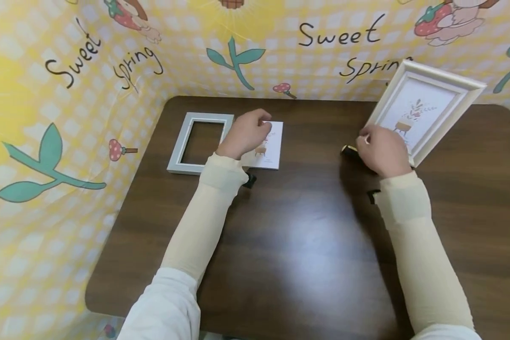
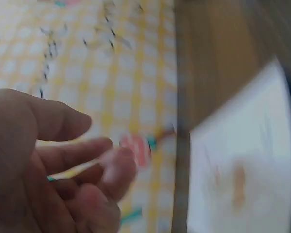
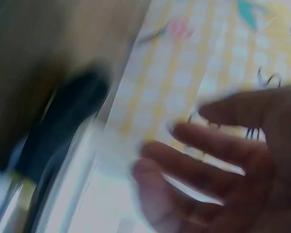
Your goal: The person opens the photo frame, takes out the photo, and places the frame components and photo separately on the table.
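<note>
My left hand hovers with loosely bent fingers between a pale, empty picture frame lying flat and a white card with a plant drawing. In the left wrist view nothing is in the fingers of the left hand, and the card is to their right. My right hand is beside a standing white picture frame that holds a similar print. Its fingers are loosely bent and hold nothing in the right wrist view. A black object with a yellow part lies by that hand, partly hidden.
The dark wooden table has a rounded back-left corner. A yellow-and-white checked cloth printed with flowers and lettering hangs behind it and along the left side. Small black pieces show at both wrists. Both wrist views are blurred.
</note>
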A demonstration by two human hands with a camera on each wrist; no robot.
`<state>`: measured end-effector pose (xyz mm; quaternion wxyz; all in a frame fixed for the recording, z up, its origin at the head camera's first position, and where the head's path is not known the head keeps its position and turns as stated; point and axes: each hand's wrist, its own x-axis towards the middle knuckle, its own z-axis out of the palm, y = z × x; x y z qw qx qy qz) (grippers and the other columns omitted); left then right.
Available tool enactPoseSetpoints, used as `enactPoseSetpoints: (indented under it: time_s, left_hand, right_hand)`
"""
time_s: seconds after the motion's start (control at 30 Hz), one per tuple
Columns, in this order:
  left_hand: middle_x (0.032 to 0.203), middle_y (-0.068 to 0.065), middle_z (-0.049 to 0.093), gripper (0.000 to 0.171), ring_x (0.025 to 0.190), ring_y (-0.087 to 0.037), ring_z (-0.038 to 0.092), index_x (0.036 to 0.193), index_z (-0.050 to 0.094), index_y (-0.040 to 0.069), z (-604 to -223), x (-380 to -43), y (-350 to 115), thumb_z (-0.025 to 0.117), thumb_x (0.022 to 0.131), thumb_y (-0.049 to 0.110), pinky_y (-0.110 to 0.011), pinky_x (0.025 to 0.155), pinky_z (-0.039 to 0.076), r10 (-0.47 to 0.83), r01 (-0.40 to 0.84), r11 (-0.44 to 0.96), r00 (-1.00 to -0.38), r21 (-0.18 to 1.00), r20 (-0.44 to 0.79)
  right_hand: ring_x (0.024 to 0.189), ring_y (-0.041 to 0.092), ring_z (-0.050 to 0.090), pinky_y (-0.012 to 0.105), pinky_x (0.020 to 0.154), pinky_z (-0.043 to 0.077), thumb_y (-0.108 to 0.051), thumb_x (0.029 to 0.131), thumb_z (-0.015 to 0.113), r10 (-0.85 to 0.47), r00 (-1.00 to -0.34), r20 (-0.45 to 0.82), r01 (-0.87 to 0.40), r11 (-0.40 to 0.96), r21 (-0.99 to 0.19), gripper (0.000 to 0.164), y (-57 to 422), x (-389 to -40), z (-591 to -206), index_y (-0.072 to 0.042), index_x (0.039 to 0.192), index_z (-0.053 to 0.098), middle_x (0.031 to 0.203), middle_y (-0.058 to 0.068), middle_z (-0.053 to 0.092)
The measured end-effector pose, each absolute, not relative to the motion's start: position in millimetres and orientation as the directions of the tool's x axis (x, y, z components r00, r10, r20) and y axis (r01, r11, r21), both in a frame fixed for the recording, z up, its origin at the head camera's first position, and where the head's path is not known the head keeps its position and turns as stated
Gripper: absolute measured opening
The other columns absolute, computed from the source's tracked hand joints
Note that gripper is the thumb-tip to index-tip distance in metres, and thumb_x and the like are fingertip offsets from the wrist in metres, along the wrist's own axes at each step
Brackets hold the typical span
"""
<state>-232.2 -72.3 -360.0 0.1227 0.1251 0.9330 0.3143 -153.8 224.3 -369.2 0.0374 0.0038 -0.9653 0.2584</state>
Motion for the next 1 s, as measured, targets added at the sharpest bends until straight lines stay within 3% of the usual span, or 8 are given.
enactPoseSetpoints:
  time_s: [0.13,0.27,0.47,0.57,0.67,0.77,0.87,1.0]
  left_hand:
    - [0.131,0.000,0.061,0.035,0.117,-0.015,0.056,0.137,0.061,0.015,-356.5,-237.9,-30.0,0.048,0.107,0.028,-0.032,0.098,0.044,0.443,0.260,0.682,-0.891,0.684,-0.103]
    - [0.118,-0.004,0.066,0.030,0.107,-0.020,0.062,0.131,0.064,0.012,-365.6,-253.0,23.1,0.051,0.105,0.020,-0.030,0.089,0.048,0.497,0.231,0.543,-0.864,0.807,-0.087]
    - [0.130,-0.004,0.060,0.035,0.117,-0.016,0.056,0.139,0.058,0.011,-394.8,-268.5,83.8,0.048,0.105,0.018,-0.025,0.094,0.043,0.492,0.204,0.512,-0.866,0.835,-0.091]
    - [0.140,-0.006,0.054,0.047,0.126,-0.017,0.050,0.152,0.043,0.012,-407.2,-265.8,105.0,0.047,0.106,0.021,-0.026,0.100,0.040,0.512,0.181,0.515,-0.849,0.838,-0.132]
    - [0.150,-0.008,0.047,0.057,0.134,-0.017,0.045,0.159,0.028,0.010,-416.8,-260.8,122.8,0.047,0.107,0.023,-0.024,0.105,0.037,0.541,0.166,0.481,-0.829,0.861,-0.142]
    - [0.152,-0.011,0.045,0.060,0.135,-0.017,0.045,0.160,0.023,0.007,-422.9,-256.5,139.2,0.046,0.107,0.021,-0.020,0.105,0.035,0.564,0.170,0.427,-0.817,0.888,-0.115]
    - [0.147,-0.013,0.050,0.056,0.129,-0.018,0.050,0.158,0.030,0.005,-425.3,-252.9,153.5,0.049,0.106,0.016,-0.020,0.100,0.038,0.551,0.167,0.378,-0.831,0.910,-0.076]
    - [0.129,-0.012,0.061,0.042,0.115,-0.018,0.058,0.145,0.050,0.004,-426.8,-247.7,154.9,0.056,0.104,0.015,-0.021,0.093,0.043,0.510,0.175,0.356,-0.860,0.918,-0.034]
  right_hand:
    - [0.094,0.055,0.059,0.064,0.077,0.046,-0.016,0.090,0.064,-0.048,-0.996,-0.070,-0.022,0.941,-0.337,0.035,237.3,-144.2,-390.7,0.009,0.114,0.061,0.105,0.034,0.063]
    - [0.090,0.051,0.061,0.061,0.074,0.049,-0.010,0.084,0.066,-0.087,-0.979,-0.182,-0.038,0.965,-0.259,0.028,234.6,-155.5,-409.3,0.009,0.104,0.059,0.098,0.033,0.063]
    - [0.075,0.031,0.057,0.045,0.068,0.045,-0.020,0.087,0.062,-0.144,-0.938,-0.314,0.005,0.903,-0.430,0.020,272.6,-158.7,-399.6,-0.001,0.094,0.059,0.085,0.014,0.062]
    - [0.070,0.030,0.058,0.042,0.064,0.044,-0.026,0.094,0.054,-0.052,-0.949,-0.310,0.136,0.823,-0.552,0.026,308.5,-146.2,-383.8,-0.001,0.101,0.056,0.079,0.013,0.061]
    - [0.061,0.029,0.062,0.040,0.060,0.045,-0.028,0.096,0.046,0.136,-0.964,-0.228,0.254,0.724,-0.642,0.030,336.7,-133.5,-369.7,0.000,0.107,0.051,0.071,0.013,0.061]
    - [0.064,0.027,0.060,0.039,0.059,0.044,-0.031,0.097,0.042,0.333,-0.934,-0.132,0.323,0.625,-0.711,0.036,351.4,-125.6,-361.6,0.000,0.114,0.047,0.080,0.012,0.058]
    - [0.078,0.030,0.053,0.040,0.065,0.040,-0.032,0.098,0.039,0.454,-0.888,-0.073,0.353,0.571,-0.741,0.039,356.3,-123.7,-357.7,0.000,0.119,0.045,0.095,0.014,0.051]
    - [0.091,0.032,0.045,0.040,0.072,0.035,-0.028,0.098,0.038,0.505,-0.863,-0.026,0.344,0.547,-0.763,0.041,350.1,-127.2,-356.3,0.002,0.126,0.042,0.106,0.016,0.048]
